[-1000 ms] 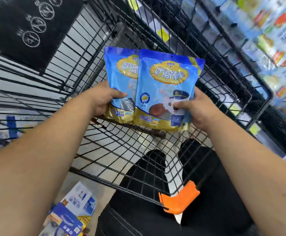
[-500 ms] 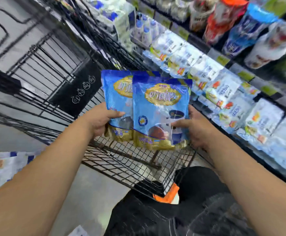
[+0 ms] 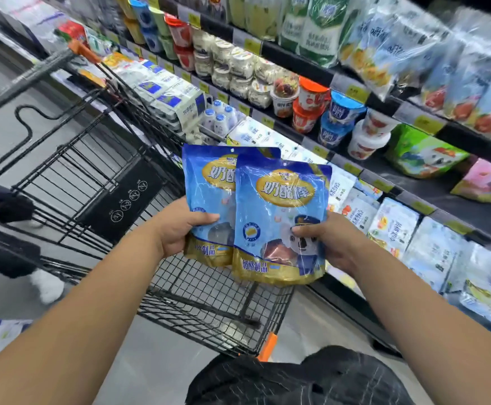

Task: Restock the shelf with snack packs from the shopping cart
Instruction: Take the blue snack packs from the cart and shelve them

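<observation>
I hold two blue snack packs with gold bottoms upright above the black wire shopping cart point(image 3: 209, 305). My left hand point(image 3: 177, 226) grips the rear snack pack point(image 3: 206, 182) at its lower left edge. My right hand point(image 3: 323, 238) grips the front snack pack point(image 3: 279, 217) at its lower right, thumb on the cartoon print. The front pack overlaps the rear one. The shelf point(image 3: 381, 182) runs along the right, its lower tiers holding rows of pale snack pouches point(image 3: 393, 226).
Upper shelf tiers carry yoghurt cups point(image 3: 311, 109), jars, bottles and large bags. The cart's handle point(image 3: 19, 80) points up left. Another person's dark trouser leg and white shoe point(image 3: 45, 285) stand at the left on the grey floor. My dark trousers show at the bottom.
My view has swung up and right from the cart's inside toward the shelf. Both hands have lifted the two packs out above the cart, still gripping them the same way.
</observation>
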### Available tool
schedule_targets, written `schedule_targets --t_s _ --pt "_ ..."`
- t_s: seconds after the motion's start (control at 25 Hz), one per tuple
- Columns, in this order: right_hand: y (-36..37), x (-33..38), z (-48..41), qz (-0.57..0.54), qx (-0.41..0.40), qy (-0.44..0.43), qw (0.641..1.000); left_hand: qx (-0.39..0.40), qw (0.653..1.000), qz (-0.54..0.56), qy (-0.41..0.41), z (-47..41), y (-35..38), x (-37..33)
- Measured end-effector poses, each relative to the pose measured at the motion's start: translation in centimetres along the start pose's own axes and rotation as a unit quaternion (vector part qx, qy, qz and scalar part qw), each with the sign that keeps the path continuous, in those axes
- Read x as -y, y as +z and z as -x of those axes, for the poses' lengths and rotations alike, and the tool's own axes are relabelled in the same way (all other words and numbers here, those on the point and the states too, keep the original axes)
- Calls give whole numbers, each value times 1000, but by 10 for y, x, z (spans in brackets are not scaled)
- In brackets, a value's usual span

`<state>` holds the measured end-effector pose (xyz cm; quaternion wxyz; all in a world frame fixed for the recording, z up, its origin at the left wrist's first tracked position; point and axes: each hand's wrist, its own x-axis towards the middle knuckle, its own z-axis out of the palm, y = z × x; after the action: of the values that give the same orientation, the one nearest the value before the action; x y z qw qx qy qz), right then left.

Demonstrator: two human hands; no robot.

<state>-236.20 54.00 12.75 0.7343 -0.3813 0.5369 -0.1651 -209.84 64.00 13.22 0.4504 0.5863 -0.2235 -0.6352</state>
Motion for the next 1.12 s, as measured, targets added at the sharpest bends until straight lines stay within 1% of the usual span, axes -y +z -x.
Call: schedule_targets --t_s 0.08,0.24,0.48,0.64,0.88,1.12 --pt "-23 9 10 -2 -23 -22 1000 12 1000 -3 23 -4 22 -6" --pt "-71 30 39 -4 -33 -56 998 18 999 -6 37 -7 76 -17" --pt "-164 62 87 -14 -61 -134 989 51 996 -36 64 -17 183 -46" --pt "-221 72 109 -40 -76 -175 981 59 994 -54 80 -30 247 -56" --pt "-299 67 132 -68 -102 -195 973 101 990 -64 80 -47 328 -54" --pt "-341 60 156 -99 -140 -207 963 161 983 -70 56 -60 372 -55"
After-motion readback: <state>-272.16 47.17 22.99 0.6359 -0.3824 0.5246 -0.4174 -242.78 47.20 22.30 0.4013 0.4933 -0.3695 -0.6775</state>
